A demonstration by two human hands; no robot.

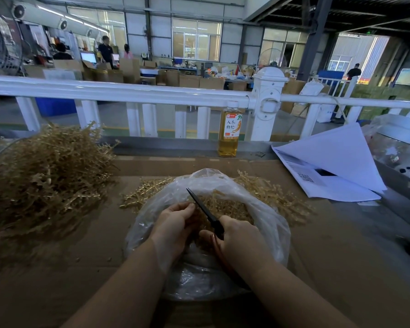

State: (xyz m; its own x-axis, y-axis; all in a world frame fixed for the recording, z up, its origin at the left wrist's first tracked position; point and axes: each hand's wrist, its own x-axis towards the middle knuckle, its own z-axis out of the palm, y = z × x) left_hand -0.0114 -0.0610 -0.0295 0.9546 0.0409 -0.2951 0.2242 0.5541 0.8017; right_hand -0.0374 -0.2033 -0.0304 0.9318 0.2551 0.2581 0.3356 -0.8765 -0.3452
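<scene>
In a factory hall, the cardboard-topped bench [81, 256] held a plastic bag [268, 216]. The right hand [240, 237] gripped the scissors [205, 210], whose long axis pointed toward the far-left corner. The left hand [175, 223] pinched gold strips [225, 204].

Factory/warehouse floor: high steel roof, stacked cartons [189, 80], packing benches, workers at monitors [88, 57].

The scene is taken by a single wide-angle camera worn on the head, aimed forward and down. The left hand [174, 224] and the right hand [240, 237] are caught close, low in the frame over the counter [360, 216]. A white railing [128, 93] and the workshop hall [197, 41] are seen farther off, curved by the lens.
</scene>
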